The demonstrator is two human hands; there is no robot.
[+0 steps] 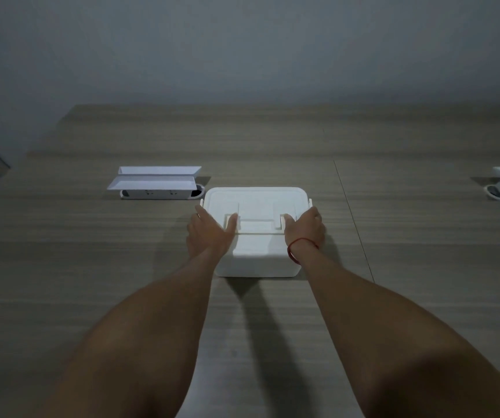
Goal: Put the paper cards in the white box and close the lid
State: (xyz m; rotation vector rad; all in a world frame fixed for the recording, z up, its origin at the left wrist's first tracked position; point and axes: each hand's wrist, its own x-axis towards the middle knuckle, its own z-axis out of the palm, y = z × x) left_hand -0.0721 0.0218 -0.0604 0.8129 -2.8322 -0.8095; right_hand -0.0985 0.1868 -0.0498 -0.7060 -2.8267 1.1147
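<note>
Wooden table (393,236), white box (256,260), socket units (155,184)

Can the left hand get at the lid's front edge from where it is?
Probably yes: the left hand already rests at the white box's near-left corner, thumb on the lid, nothing between.

A smooth, matt white plastic box (256,257) sits on a matt wood-grain table (393,236).
</note>
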